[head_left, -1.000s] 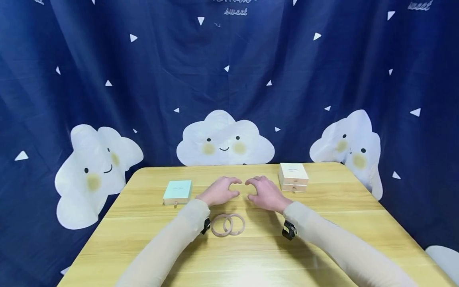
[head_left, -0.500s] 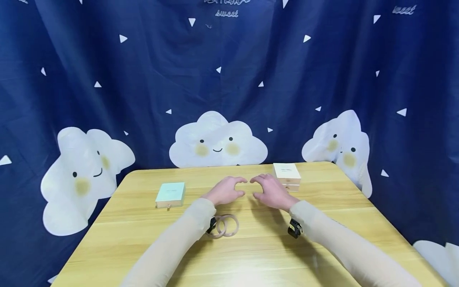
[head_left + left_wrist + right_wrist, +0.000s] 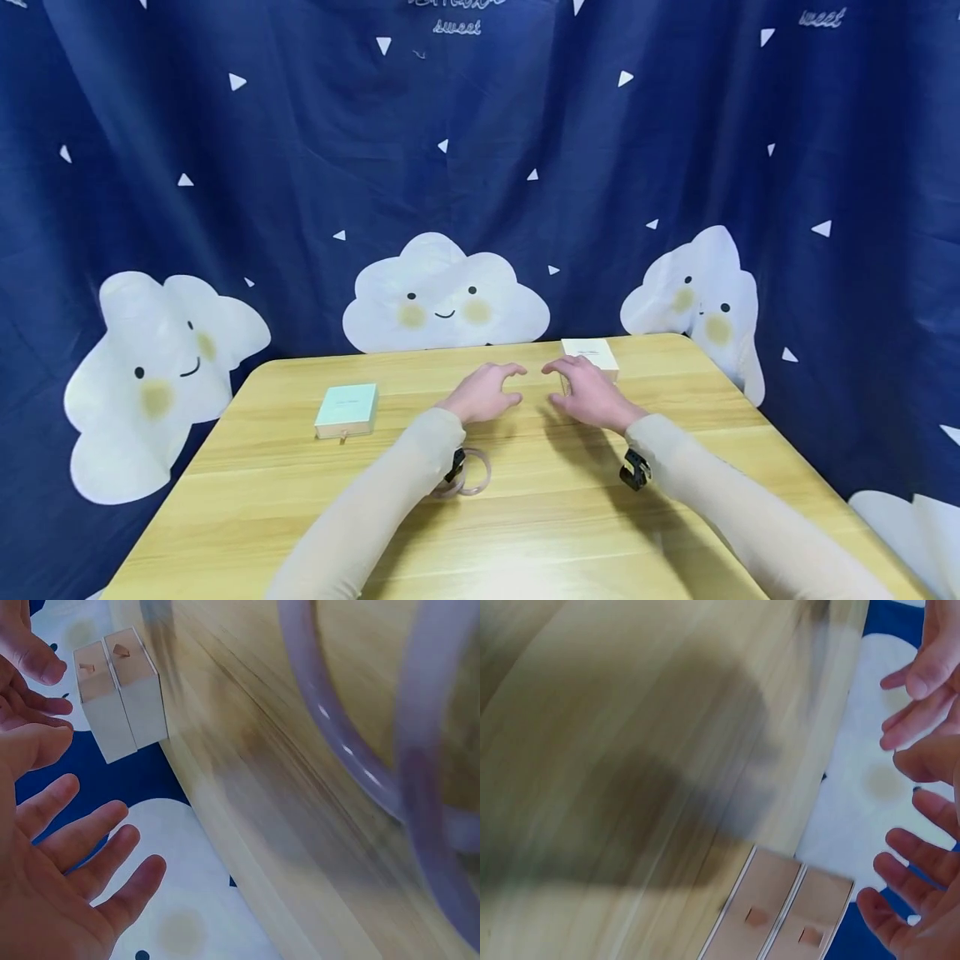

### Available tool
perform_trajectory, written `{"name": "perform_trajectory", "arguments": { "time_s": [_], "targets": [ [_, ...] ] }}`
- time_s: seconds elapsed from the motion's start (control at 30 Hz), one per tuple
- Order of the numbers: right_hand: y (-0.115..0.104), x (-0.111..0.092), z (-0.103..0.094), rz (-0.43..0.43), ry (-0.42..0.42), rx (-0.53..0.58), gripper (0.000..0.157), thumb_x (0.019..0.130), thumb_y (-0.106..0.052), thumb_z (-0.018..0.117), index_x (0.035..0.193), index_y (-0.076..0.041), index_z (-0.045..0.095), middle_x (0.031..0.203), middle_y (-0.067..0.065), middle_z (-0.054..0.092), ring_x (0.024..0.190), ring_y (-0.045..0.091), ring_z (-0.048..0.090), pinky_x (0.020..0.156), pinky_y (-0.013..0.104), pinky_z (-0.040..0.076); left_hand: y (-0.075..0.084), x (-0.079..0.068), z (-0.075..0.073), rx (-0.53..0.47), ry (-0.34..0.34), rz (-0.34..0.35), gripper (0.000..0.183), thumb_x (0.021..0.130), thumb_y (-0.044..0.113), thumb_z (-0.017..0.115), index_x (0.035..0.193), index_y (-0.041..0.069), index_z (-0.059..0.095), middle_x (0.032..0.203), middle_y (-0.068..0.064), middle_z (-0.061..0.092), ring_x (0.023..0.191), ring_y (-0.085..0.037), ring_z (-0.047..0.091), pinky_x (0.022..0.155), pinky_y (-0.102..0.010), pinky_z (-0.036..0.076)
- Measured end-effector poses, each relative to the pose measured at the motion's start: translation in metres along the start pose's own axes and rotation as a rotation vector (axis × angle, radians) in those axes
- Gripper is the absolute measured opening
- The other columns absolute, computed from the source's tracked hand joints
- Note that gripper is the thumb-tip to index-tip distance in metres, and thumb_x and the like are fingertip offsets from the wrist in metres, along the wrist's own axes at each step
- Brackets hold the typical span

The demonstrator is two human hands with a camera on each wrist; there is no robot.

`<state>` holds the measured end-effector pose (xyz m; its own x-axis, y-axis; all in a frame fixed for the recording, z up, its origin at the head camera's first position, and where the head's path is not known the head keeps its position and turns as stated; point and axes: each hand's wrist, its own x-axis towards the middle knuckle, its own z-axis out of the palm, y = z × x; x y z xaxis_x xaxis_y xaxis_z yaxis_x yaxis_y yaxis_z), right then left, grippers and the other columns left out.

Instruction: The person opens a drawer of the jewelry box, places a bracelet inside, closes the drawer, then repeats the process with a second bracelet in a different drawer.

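Note:
My left hand hovers over the middle of the table with loosely bent fingers and nothing in them. Facing it across a small gap, my right hand is held the same way, also holding nothing. Behind the right hand, and partly covered by it, stands a stack of two white boxes; the right wrist view shows their pinkish fronts with small pull tabs. Two overlapping translucent pinkish bangles lie on the table under my left wrist, which hides part of them in the head view.
A mint-green box with a small tab at its front sits on the left of the wooden table. A dark blue curtain with white clouds and triangles hangs behind the far edge.
Both hands have shifted right over the table and spread slightly apart. The right hand now covers part of the white stack, the left wrist part of the bangles. The head view has turned right.

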<state>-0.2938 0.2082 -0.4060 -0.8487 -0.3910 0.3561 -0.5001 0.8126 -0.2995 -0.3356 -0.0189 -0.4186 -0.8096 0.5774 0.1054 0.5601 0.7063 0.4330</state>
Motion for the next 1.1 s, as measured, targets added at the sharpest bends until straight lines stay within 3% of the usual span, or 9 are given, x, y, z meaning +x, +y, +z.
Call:
{"name": "perform_trajectory", "arguments": {
  "time_s": [0.33,0.73,1.1],
  "targets": [
    [0.026,-0.004,-0.009,-0.016,0.045,0.009,0.041,0.085,-0.017,0.075,0.124,-0.004,0.067,0.129,0.015,0.066,0.126,0.037,0.055,0.109,0.053,0.042,0.012,0.017,0.006,0.015,0.031,-0.028,0.052,0.096,0.033,0.064,0.147,0.026,0.051,0.144,-0.004,0.059,0.134,-0.026,0.053,0.11,-0.045,0.043],
    [0.052,-0.012,-0.016,0.063,0.064,0.01,0.043,0.085,-0.012,0.075,0.126,-0.004,0.065,0.13,0.016,0.065,0.124,0.037,0.055,0.105,0.054,0.044,0.023,0.04,0.02,0.022,0.033,-0.034,0.053,0.096,0.031,0.064,0.147,0.025,0.051,0.143,-0.006,0.06,0.132,-0.026,0.054,0.105,-0.045,0.047],
    [0.07,-0.019,-0.019,0.093,0.077,-0.016,0.043,0.085,-0.017,0.078,0.125,-0.006,0.066,0.131,0.016,0.063,0.124,0.037,0.055,0.105,0.055,0.044,0.034,0.052,0.028,0.032,0.068,-0.025,0.055,0.094,0.029,0.066,0.148,0.029,0.051,0.139,-0.004,0.063,0.125,-0.024,0.06,0.092,-0.043,0.052]
  ]
}}
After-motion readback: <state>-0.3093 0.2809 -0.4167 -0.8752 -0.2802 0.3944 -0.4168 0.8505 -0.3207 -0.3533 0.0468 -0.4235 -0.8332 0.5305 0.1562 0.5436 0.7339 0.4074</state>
